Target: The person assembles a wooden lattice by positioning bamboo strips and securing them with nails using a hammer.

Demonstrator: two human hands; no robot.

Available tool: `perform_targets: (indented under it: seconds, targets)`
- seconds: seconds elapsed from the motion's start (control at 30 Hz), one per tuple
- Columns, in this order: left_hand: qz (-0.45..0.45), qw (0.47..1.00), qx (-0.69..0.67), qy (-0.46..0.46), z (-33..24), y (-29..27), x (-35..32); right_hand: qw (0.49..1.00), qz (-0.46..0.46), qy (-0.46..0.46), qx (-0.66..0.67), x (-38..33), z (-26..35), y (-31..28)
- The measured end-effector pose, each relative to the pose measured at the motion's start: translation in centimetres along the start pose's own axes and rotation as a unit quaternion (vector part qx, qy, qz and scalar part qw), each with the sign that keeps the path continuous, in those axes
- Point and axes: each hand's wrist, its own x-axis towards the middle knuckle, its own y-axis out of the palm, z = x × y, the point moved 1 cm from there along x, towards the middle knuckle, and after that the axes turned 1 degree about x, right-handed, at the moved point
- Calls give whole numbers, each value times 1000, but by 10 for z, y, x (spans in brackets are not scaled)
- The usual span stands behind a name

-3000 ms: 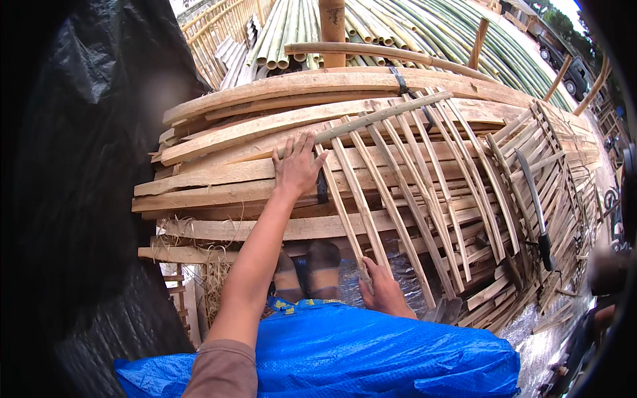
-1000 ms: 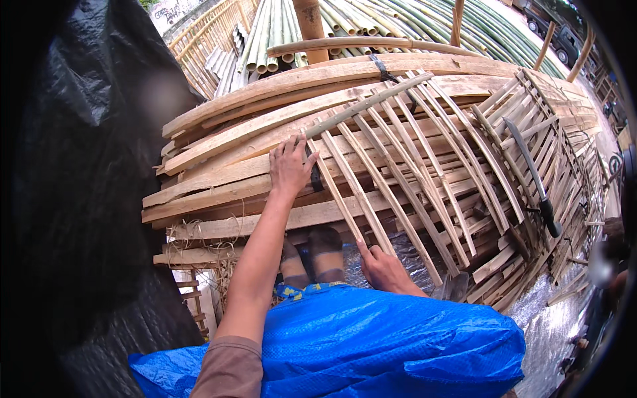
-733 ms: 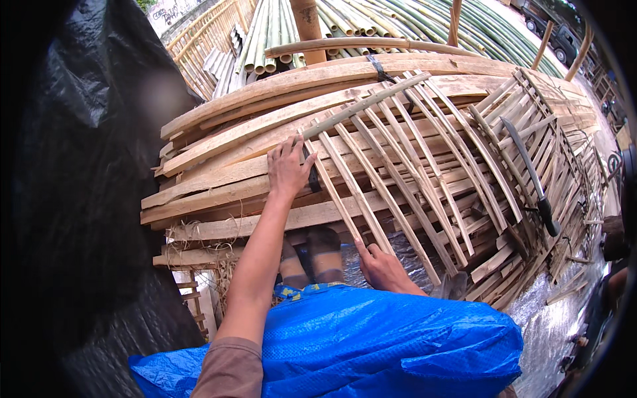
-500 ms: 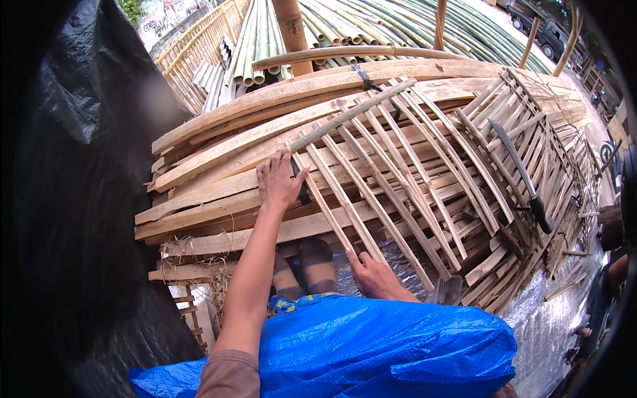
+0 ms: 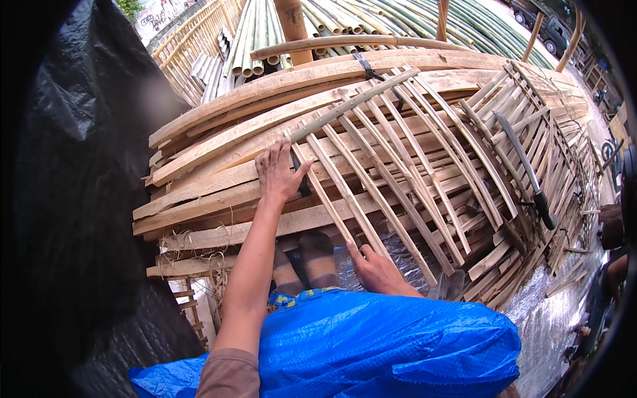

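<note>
Pressing your left hand (image 5: 279,174) flat, fingers spread, on the upper end of the slat lattice (image 5: 398,166), you hold your right hand (image 5: 375,268) loosely open at its lower end, the slats running lengthwise from one hand to the other.

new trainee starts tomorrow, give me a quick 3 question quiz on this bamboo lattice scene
1. True or false: the left hand rests flat on the upper end of the bamboo slat panel.
2. Where is the right hand? A) on the long knife B) at the panel's lower edge C) on the blue tarp
3. Fill in: the long knife lies on the panel's ____ side, touched by neither hand.

Key: 1 true; 2 B; 3 right. The blue tarp covers the person's lap below both hands.
</note>
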Motion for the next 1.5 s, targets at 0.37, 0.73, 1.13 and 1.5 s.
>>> perform_targets:
  seconds: [0.37,0.73,1.13,1.5]
  targets:
    - [40,999,-9,-31,-4,-4,4,998,-36,19,53,-2,0,4]
    - [61,998,12,-30,-4,-3,5,960,-272,-25,69,-66,-11,-62]
    - [85,994,70,4,3,4,17,862,-408,300,18,-219,-64,-73]
    - [101,992,79,12,9,6,20,868,-288,403,20,-251,-84,-37]
